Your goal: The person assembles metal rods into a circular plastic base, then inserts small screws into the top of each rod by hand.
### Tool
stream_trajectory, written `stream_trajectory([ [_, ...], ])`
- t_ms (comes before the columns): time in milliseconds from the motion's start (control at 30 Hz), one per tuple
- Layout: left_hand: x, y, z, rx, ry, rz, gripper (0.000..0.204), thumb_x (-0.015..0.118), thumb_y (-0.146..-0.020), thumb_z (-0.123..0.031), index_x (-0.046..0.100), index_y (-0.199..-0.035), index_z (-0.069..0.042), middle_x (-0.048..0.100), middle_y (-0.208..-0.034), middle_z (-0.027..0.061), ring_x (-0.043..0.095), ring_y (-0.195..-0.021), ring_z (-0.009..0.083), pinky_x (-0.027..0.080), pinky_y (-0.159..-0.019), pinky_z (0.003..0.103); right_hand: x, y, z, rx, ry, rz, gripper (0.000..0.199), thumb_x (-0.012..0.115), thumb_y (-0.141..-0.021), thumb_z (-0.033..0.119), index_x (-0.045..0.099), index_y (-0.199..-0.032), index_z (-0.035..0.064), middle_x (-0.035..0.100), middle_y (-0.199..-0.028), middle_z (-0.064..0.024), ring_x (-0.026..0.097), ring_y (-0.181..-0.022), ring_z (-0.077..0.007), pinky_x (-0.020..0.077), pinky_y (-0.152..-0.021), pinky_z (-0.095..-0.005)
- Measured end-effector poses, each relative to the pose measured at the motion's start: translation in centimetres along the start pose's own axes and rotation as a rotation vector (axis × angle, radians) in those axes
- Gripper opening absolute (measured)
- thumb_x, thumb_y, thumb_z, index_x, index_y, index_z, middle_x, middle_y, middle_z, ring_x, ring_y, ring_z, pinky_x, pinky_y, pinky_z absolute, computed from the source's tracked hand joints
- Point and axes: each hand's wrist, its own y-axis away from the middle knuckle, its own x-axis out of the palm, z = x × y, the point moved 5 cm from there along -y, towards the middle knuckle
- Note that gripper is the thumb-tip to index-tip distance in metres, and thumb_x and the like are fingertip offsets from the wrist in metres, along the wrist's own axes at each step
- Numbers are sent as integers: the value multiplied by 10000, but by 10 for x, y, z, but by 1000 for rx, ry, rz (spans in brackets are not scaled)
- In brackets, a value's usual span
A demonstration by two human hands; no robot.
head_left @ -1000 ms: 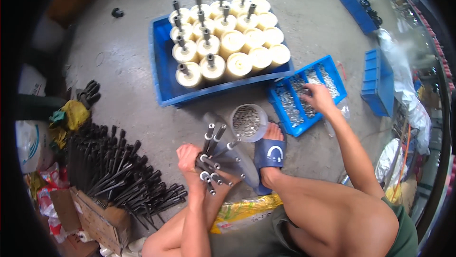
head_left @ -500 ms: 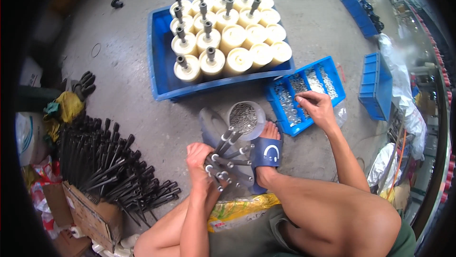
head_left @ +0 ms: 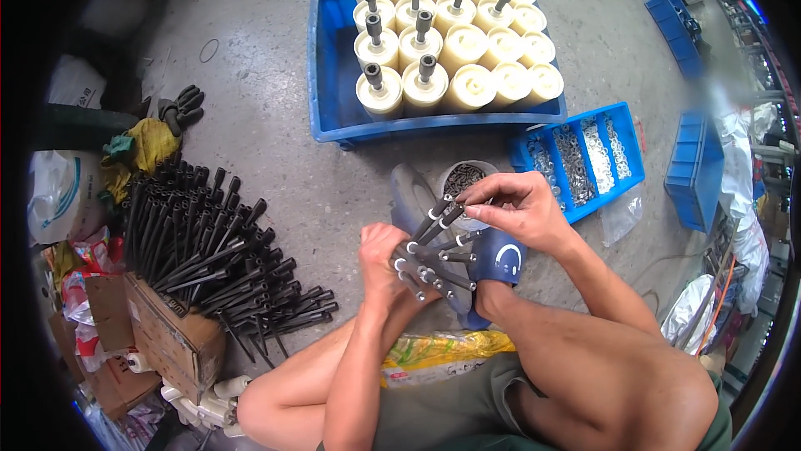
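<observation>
My left hand is closed around a bundle of black metal rods. Their ends fan out toward the right, and several carry white rings near the tip. Fingers pinched, my right hand is at the tip of one of the upper rods. Whatever it holds there is too small to make out. Partly behind that hand stands a round tub of small metal pieces. A blue compartment tray lies beyond my right hand, with small metal fasteners and rings sorted in its sections.
Ahead, a blue bin holds rows of cream cylinders, several with black rods standing in them. On the left, many black rods lie heaped beside a cardboard box. Blue crates stand at the right. My sandalled feet are below the tub.
My right hand has moved from the compartment tray to the rod tips in my left hand. The whole view has shifted, so the bin and tray appear farther right.
</observation>
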Motion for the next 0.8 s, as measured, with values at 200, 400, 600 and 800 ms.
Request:
stream_trajectory([
  [200,1,3,1,-58,-9,10,479,876,-362,-207,571,-720,-119,590,-704,57,586,-727,295,419,-769,397,0,-8,17,-225,248,81,218,863,-792,75,781,-990,35,774,-920,-100,730,-773,-189,562,-685,-306],
  [400,8,7,17,-23,-26,-5,257,757,-557,-170,600,-733,-67,564,-690,84,558,-722,305,420,-751,379,-2,-13,31,-468,533,190,223,849,-775,108,762,-966,33,724,-852,-137,707,-785,-343,568,-688,-403],
  [600,15,6,19,-18,-41,4,214,725,-615,-184,594,-728,-59,546,-676,99,546,-718,322,402,-744,402,-2,-20,25,-439,502,280,291,838,-820,208,755,-1028,22,735,-901,-163,716,-841,-358,575,-753,-424],
  [800,16,13,30,-46,-72,9,222,768,-608,-171,610,-725,-68,580,-704,76,571,-742,313,415,-778,397,-158,-3,-43,-52,696,-461,212,767,-902,172,777,-1038,10,781,-906,-153,765,-835,-237,599,-768,-359],
])
